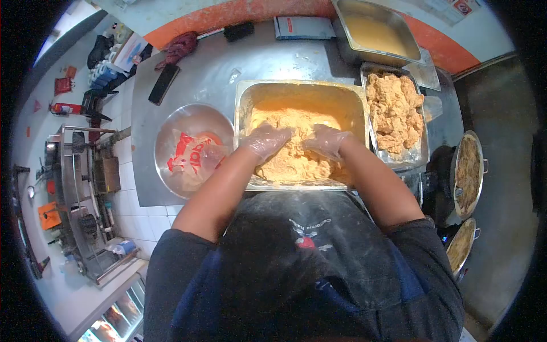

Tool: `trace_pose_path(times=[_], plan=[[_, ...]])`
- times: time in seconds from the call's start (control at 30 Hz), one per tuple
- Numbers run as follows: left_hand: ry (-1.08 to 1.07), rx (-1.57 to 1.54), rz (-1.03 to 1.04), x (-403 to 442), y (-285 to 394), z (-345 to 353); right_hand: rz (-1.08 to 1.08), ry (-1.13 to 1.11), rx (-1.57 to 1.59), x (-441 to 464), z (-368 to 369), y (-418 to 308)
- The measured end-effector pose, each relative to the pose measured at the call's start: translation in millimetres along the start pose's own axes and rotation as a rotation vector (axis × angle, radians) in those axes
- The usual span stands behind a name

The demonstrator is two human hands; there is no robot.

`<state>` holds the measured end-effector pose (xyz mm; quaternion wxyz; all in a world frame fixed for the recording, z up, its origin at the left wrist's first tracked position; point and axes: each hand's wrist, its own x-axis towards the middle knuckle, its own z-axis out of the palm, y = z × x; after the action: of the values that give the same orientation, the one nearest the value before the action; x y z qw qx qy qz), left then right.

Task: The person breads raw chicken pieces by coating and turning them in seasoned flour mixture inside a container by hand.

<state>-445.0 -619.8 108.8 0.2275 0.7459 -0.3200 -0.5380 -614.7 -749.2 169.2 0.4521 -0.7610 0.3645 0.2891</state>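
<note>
Dark apron [268,228] nearest; left hand [266,142] and right hand [329,141] in floury mix [299,169], fingers [284,133] loosely curled, hold unclear; coated pieces [394,111] in tray [425,145] look done, work in pan [354,102] seemingly unfinished.

Bench [208,71]: metal, smooth, dull sheen. Pan [302,84]: metal, rim brushed with powder. Flour [316,166]: matt, powdery, lumpy. Gloves [268,142], 2: clear thin plastic, wrinkled, glossy in patches. Bowl [194,115]: metal, smooth, shiny. Bag [192,159]: thin plastic, crinkled, printed. Tray [413,160]: metal, bright. Coated pieces [393,108]: rough, craggy, matt. Tub [380,55]: metal, smooth; liquid inside [373,33] with a smooth surface. Phone [164,84]: dark, smooth face. Rag [181,47]: cloth, crumpled, matt. Apron [268,228]: dark cloth, matt, powder-dusted, printed. Pots [481,171], 2: metal rims, shiny. Floor [128,181]: pale tiles, smooth.
</note>
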Motion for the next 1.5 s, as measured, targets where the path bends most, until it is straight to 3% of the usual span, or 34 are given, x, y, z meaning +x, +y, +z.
trace_pose_path(times=[0.1,0.13,0.2,0.27,0.3,0.37,0.43,0.57,0.63,0.67,0.7,0.77,0.8,0.87,0.93,0.97,1.0,1.2,1.3,1.37,1.43,1.5], plan=[[0.009,0.239,-0.169,-45.1,26.2,-1.1,0.100,0.125,-0.269,-50.5,-6.8,-27.8],[-0.047,0.425,-0.079,-58.2,25.1,7.0,0.102,0.114,-0.273,-47.0,2.8,-19.5],[-0.154,0.604,-0.021,-63.7,23.5,17.3,-0.008,-0.171,-0.486,-36.4,24.2,0.5],[-0.236,0.728,0.039,-63.3,20.9,27.0,0.025,-0.166,-0.400,-31.0,31.0,0.6],[-0.249,0.694,0.053,-56.5,15.4,30.1,0.058,-0.165,-0.307,-30.3,35.0,0.7],[-0.222,0.562,0.052,-45.9,6.7,34.2,-0.072,-0.170,-0.480,-8.5,47.0,16.4],[-0.168,0.294,0.112,-32.8,-10.6,35.8,0.106,-0.079,-0.125,-16.6,40.4,4.7],[-0.182,-0.372,0.253,-27.0,-30.3,25.7,0.023,-0.016,-0.019,-4.8,43.7,33.3],[-0.145,-0.493,0.231,-44.3,-13.5,14.1,-0.309,-0.026,0.398,-11.3,38.9,42.0],[-0.113,-0.518,0.205,-54.9,-0.8,8.0,-0.310,-0.029,0.393,-17.0,36.8,38.4],[-0.058,-0.582,0.238,-52.0,-7.5,8.7,-0.202,0.180,0.192,-35.7,29.6,21.7],[0.047,-0.700,0.312,-45.9,-20.7,9.9,-0.089,0.382,-0.008,-51.6,15.8,5.8],[0.333,-0.204,0.473,-31.9,-26.3,6.0,-0.011,0.372,-0.009,-49.8,4.9,2.7],[0.357,0.165,0.277,-35.9,-1.2,4.5,0.146,0.317,-0.177,-39.0,-4.6,-6.4],[0.280,0.403,0.112,-29.5,16.7,5.3,0.142,0.303,-0.212,-19.6,1.1,-5.7],[0.213,0.452,0.037,-22.6,21.3,5.8,0.140,0.280,-0.250,-5.7,8.3,-1.3],[0.219,0.451,0.037,-22.3,28.8,5.6,0.028,0.401,-0.454,17.0,26.0,10.8],[0.141,0.526,0.075,-15.9,31.9,-0.3,-0.066,0.196,-0.422,45.3,32.6,15.3],[0.124,0.291,0.077,-16.3,22.0,-0.6,-0.085,0.127,-0.377,-3.1,16.3,-7.7],[-0.050,0.217,-0.073,-41.5,44.4,-15.9,-0.038,-0.008,-0.343,-18.2,3.0,-7.2],[0.030,0.323,-0.068,-65.9,55.6,-13.0,-0.036,0.043,-0.417,-24.3,8.4,-7.2],[0.087,0.442,-0.067,-76.4,49.1,1.8,0.166,0.136,-0.442,-38.3,22.9,-8.9]])
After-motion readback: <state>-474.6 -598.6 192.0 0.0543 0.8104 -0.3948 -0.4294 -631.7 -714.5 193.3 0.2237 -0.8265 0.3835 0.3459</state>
